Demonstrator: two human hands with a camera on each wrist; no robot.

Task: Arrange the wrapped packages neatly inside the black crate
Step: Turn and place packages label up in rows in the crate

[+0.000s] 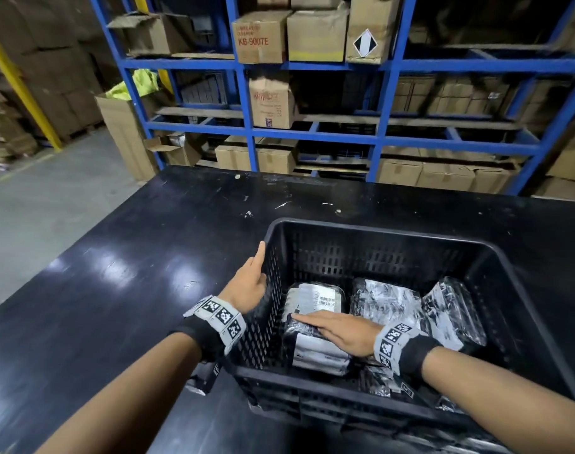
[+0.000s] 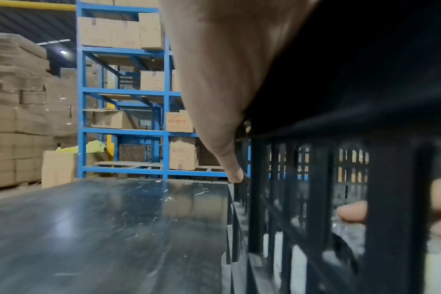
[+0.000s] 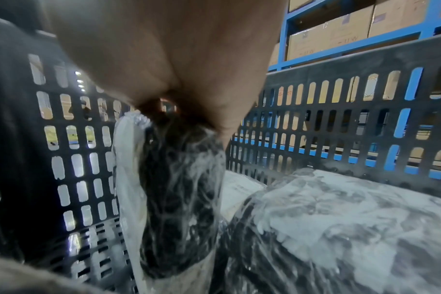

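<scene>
A black slotted crate point(image 1: 371, 228) stands on the black table point(image 1: 122, 263) and holds several packages wrapped in clear and white plastic. My left hand point(image 1: 251, 276) rests flat against the outside of the crate's left wall, fingers straight along the rim. My right hand point(image 1: 336, 329) lies flat with straight fingers on top of the near-left package point(image 1: 315, 352), pressing it. Beyond it lies a labelled package point(image 1: 314, 298). More packages point(image 1: 387, 301) fill the middle and right. In the right wrist view the palm point(image 3: 179, 59) sits on the pressed package point(image 3: 179, 189).
Blue shelving point(image 1: 387, 103) with cardboard boxes stands behind the table. A tall open carton point(image 1: 125, 132) stands at the table's far left corner. The table's left half shows bare glossy surface. Another wrapped package point(image 1: 456, 309) leans at the crate's right side.
</scene>
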